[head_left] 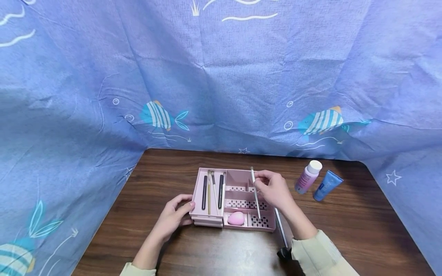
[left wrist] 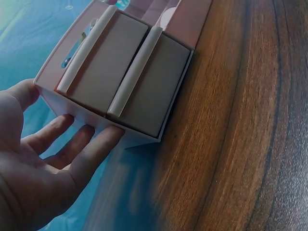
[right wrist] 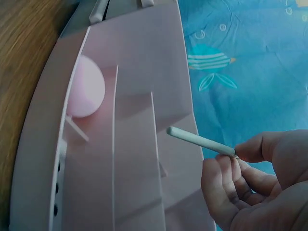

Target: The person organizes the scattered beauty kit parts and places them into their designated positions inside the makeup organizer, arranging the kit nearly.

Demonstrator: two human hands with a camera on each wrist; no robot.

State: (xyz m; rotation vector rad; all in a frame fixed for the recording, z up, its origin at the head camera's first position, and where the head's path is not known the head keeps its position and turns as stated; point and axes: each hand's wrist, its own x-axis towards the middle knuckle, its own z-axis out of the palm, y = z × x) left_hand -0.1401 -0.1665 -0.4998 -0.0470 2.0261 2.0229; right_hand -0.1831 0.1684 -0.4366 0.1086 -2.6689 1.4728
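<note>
A pink cosmetics organizer (head_left: 249, 227) stands on the table, with drawers (left wrist: 156, 79) at its left part. My left hand (head_left: 172, 216) rests against its left side, thumb at the top corner and fingertips along the side wall. Between thumb and fingers my right hand (head_left: 274, 188) pinches a slim makeup brush (head_left: 256, 195) by its pale handle, held slanting above the right compartments. Several makeup brushes (head_left: 213, 188) and dark pencils (head_left: 204, 192) lie in the left top tray. A pink egg-shaped makeup sponge (head_left: 236, 218) sits in the front middle compartment.
Right of the organizer stand a pink bottle with a white cap (head_left: 308, 176) and a blue tube (head_left: 327, 185). Beside my right forearm a thin silvery rod (head_left: 281, 228) with a black end lies near the organizer's right side. A blue patterned cloth (head_left: 221, 76) hangs behind the wooden table (head_left: 127, 214).
</note>
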